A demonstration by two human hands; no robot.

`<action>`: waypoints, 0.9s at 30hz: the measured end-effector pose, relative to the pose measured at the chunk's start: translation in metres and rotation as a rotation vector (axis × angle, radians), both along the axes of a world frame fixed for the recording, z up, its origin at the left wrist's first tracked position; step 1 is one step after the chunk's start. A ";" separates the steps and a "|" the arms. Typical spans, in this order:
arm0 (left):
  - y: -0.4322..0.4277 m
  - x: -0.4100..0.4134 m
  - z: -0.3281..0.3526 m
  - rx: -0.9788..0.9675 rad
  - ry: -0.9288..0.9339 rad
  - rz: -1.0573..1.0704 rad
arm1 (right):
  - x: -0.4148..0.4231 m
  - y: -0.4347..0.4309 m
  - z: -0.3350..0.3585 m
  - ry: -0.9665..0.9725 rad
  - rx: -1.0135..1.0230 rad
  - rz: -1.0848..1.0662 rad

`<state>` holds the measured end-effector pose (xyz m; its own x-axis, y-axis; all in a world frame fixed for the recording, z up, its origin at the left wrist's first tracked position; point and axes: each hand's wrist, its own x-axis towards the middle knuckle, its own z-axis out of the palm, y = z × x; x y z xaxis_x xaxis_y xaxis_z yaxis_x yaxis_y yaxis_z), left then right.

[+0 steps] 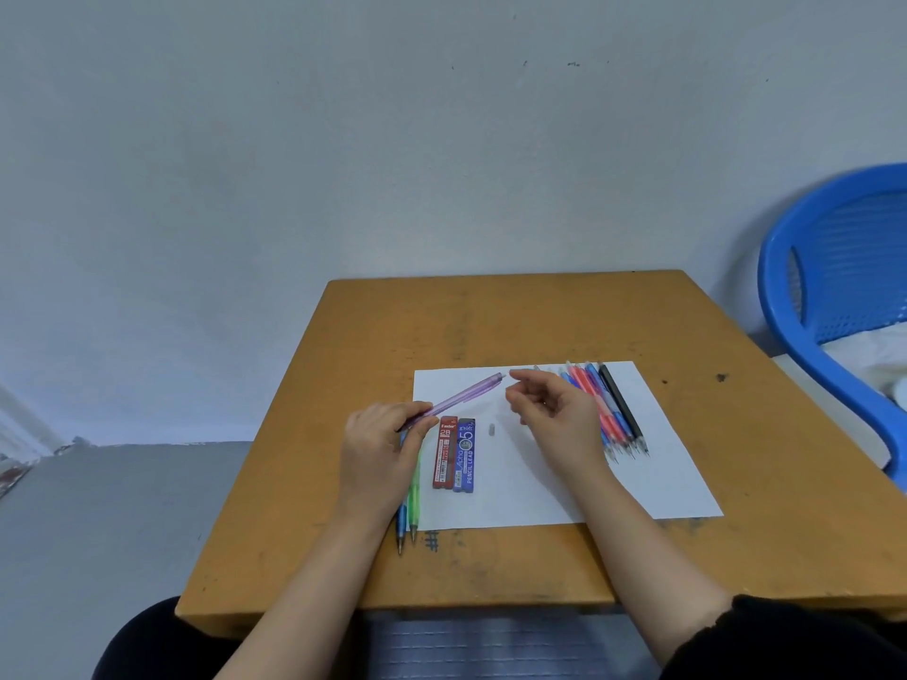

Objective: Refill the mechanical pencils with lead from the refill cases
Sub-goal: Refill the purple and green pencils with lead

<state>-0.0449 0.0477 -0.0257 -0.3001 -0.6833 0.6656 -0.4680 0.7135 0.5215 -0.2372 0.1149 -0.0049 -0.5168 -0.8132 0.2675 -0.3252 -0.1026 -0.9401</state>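
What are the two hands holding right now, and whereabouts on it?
The left hand grips a purple mechanical pencil near its lower end. The right hand hovers by the pencil's top; whether it pinches a lead cannot be told.

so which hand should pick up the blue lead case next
Right. The right hand looks empty and hovers just right of the blue lead case, while the left hand grips the purple pencil.
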 end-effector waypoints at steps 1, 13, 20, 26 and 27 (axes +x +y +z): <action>0.000 0.000 0.000 0.002 0.001 -0.001 | -0.001 -0.001 0.000 -0.055 -0.023 -0.014; -0.003 0.000 -0.002 -0.036 -0.013 -0.009 | -0.001 0.002 0.004 -0.103 -0.028 0.037; 0.001 0.000 -0.003 -0.122 -0.056 -0.040 | 0.008 0.005 0.011 -0.305 -0.060 0.171; 0.003 -0.002 -0.004 -0.257 -0.074 -0.076 | 0.011 0.004 0.010 -0.458 -0.057 0.209; 0.003 -0.003 -0.004 -0.258 -0.073 -0.077 | 0.011 0.004 0.010 -0.497 -0.062 0.213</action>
<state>-0.0477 0.0510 -0.0295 -0.3980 -0.4676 0.7893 -0.4367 0.8532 0.2852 -0.2262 0.1185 0.0051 -0.4186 -0.9043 0.0835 0.1913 -0.1777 -0.9653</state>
